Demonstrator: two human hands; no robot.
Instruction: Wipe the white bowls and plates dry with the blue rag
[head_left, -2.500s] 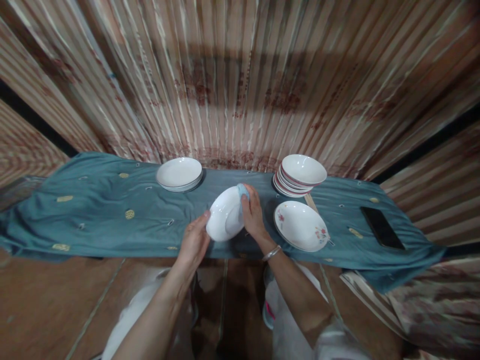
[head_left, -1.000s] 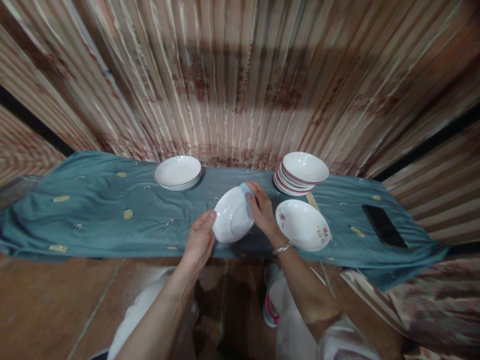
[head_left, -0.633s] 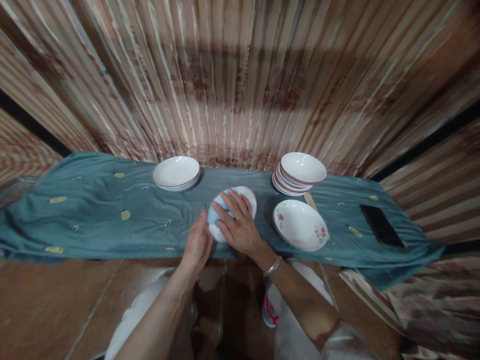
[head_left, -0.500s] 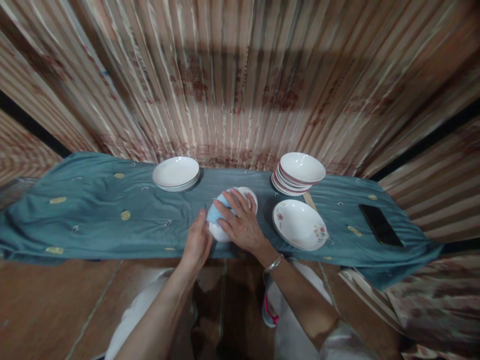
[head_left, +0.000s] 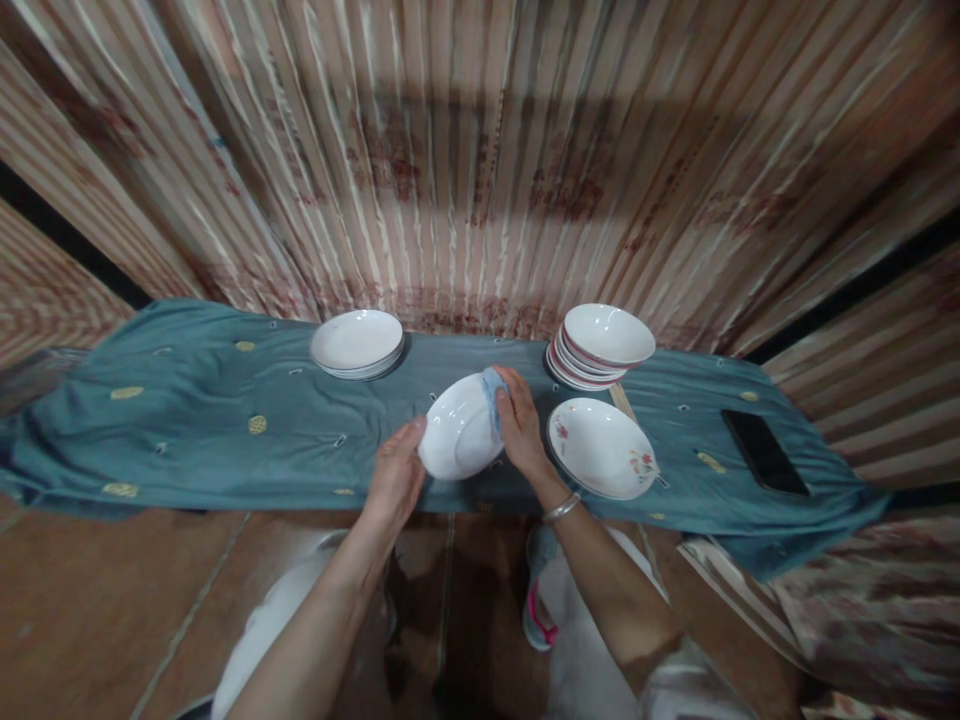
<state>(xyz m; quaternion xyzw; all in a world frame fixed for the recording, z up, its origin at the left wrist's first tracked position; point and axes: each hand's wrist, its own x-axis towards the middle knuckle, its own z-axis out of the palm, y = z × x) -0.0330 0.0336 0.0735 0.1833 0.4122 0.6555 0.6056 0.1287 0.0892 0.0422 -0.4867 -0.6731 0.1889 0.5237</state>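
Between my hands, above the cloth-covered table, a white plate [head_left: 459, 432] is tilted with its underside and foot ring facing me. My left hand [head_left: 399, 465] is closed on its left edge, thumb along the rim. At the right rim, my right hand [head_left: 519, 418] presses a light blue cloth [head_left: 492, 392] against the plate, fingers bent round the edge. To the right of that hand lies a flower-patterned plate [head_left: 602, 450], face up and apart from it.
A stack of white plates [head_left: 358, 345] stands at the back left. At the back right is a stack of red-rimmed bowls [head_left: 606, 340] beside a wooden strip. A black phone [head_left: 765, 453] lies on the teal tablecloth [head_left: 225, 420] at right. Striped curtains [head_left: 450, 180] hang behind.
My right hand has slid with the cloth from the middle of the plate to its right rim. More of the underside shows now. My left hand keeps hold of the left edge.
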